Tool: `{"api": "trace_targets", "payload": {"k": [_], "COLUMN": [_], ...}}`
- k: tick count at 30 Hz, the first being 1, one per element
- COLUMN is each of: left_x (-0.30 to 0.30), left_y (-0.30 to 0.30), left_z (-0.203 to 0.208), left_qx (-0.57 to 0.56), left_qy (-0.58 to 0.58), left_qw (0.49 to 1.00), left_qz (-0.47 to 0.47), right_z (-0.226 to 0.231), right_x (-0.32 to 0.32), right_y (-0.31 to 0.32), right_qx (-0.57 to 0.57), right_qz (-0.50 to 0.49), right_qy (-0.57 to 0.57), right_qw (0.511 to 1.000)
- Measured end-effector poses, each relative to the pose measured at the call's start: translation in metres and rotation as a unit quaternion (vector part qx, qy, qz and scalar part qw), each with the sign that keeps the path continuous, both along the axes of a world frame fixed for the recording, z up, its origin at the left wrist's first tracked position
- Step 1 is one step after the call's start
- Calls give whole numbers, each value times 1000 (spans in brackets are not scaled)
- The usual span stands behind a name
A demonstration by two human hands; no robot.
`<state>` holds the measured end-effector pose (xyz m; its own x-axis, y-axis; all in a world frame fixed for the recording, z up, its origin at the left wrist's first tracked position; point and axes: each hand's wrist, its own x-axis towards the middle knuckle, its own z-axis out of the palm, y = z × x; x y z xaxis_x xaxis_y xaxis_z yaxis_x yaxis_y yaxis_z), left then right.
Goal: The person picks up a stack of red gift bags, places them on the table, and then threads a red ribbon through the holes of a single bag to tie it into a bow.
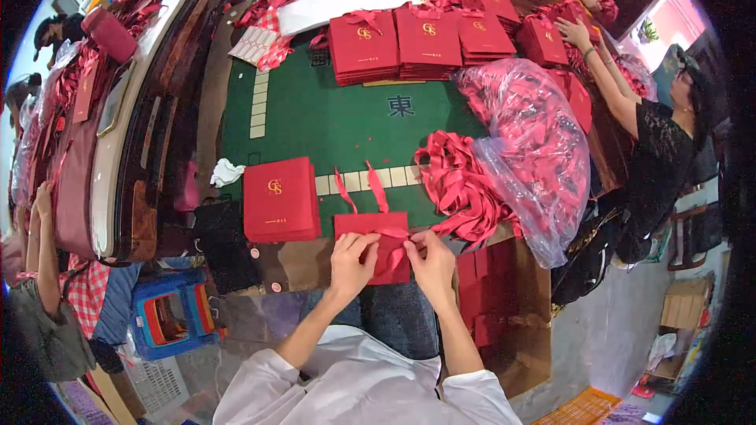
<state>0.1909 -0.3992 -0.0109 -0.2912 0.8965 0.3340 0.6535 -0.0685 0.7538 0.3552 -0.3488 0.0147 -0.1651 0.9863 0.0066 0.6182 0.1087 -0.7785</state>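
In front of me a red paper gift bag [358, 226] lies at the table's near edge, with two ribbon ends stretching away from its far side. Across its near part runs a red ribbon [391, 232]. My left hand [353, 266] pinches this ribbon on the left, thumb and forefinger together. On the right, my right hand [431, 264] pinches the same ribbon over the bag's right edge. Left of my hands sits a stack of red gift bags [279, 198]. To the right lies a loose heap of red ribbons [457, 181].
A clear plastic sack of ribbons [531, 149] bulges over the right edge. Stacked red bags [429, 35] line the far side of the green table [339, 122]. A co-worker [657, 126] reaches in at right. Below the edge stands an open cardboard box [526, 323].
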Motion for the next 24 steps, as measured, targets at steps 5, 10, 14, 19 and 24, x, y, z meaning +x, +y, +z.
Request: {"api": "trace_targets", "payload": {"k": [5,10,14,19,24], "left_x": [13,11,-5,-7,0], "left_y": [2,1,-6,-2,32], "left_z": [-9,13,27,43,33], "left_qx": [13,12,-18,-62,-47], "left_qy": [-23,23,109,153,168], "left_qw": [1000,1000,994,986,985], "left_qz": [-5,-12,23,23,-17], "right_z": [-5,-2,9,-4,-7], "right_x": [3,9,9,2,-6], "right_y": [4,5,2,7,17], "right_qx": [39,70,82,85,114], "right_qz": [-28,-59,-46,-25,-15], "right_qy": [8,29,38,54,25], "right_qw": [999,995,995,995,993]}}
